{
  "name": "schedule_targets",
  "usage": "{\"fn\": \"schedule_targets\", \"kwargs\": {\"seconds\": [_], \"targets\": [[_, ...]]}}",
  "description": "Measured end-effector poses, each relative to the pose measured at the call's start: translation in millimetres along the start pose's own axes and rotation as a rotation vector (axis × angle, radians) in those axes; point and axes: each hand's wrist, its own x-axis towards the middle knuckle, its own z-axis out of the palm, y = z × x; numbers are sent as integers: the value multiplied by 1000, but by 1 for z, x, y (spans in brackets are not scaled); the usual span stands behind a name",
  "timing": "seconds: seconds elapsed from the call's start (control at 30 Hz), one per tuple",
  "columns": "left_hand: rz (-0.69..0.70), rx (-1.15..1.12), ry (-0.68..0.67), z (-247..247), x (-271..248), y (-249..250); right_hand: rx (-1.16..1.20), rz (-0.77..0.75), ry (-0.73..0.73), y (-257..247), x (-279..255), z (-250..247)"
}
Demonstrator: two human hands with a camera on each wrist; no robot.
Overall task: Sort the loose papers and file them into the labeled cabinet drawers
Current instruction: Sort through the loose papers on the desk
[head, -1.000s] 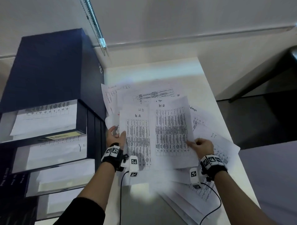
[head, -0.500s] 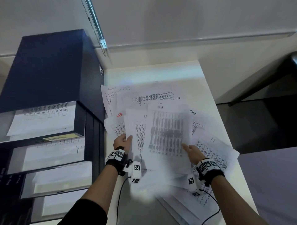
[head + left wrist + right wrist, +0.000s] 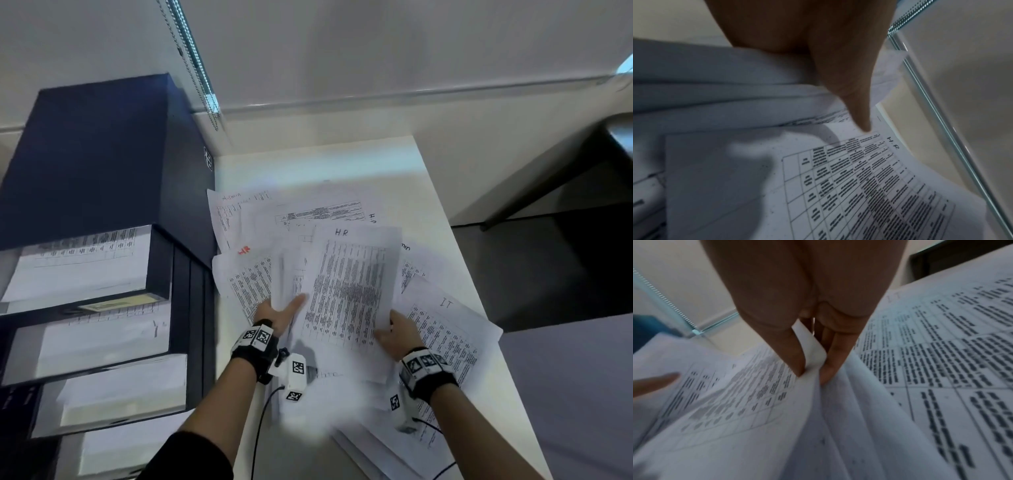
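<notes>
Loose printed papers lie scattered over the white table point(image 3: 308, 164). My right hand point(image 3: 394, 329) pinches the lower right edge of a sheet marked HR point(image 3: 352, 284) between thumb and fingers point(image 3: 795, 356), and holds it tilted above the pile. My left hand point(image 3: 284, 308) holds a small bundle of sheets point(image 3: 287, 274) just left of it, thumb point(image 3: 849, 81) stretched towards the HR sheet point(image 3: 859, 178). Its fingers are hidden behind the bundle. The dark blue cabinet point(image 3: 102, 154) stands at the left with several drawers pulled out, papers inside.
A sheet marked IT point(image 3: 445, 329) lies under my right wrist, and one marked Admin point(image 3: 233, 205) lies by the cabinet. The top drawer point(image 3: 78, 267) has a yellow label point(image 3: 113, 303). The table's right edge drops to a dark floor. A blind cord point(image 3: 191, 61) hangs behind.
My right hand has swung the HR sheet left until it overlaps the bundle in my left hand. Both hands have sunk a little towards the table.
</notes>
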Motion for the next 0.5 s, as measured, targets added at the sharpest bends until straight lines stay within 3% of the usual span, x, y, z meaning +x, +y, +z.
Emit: {"fn": "schedule_targets", "kwargs": {"seconds": [0.13,0.33,0.43,0.5], "targets": [[-35,164,13,2,-5,3,-81,-90,-26,3,-8,12],[-29,44,-43,-14,-11,-12,-274,-161,-24,0,-18,13],[-4,-55,-147,-24,-12,-33,-73,-102,12,-3,-14,9],[28,-96,-225,-32,-24,-34,296,-118,26,-4,-13,8]]}}
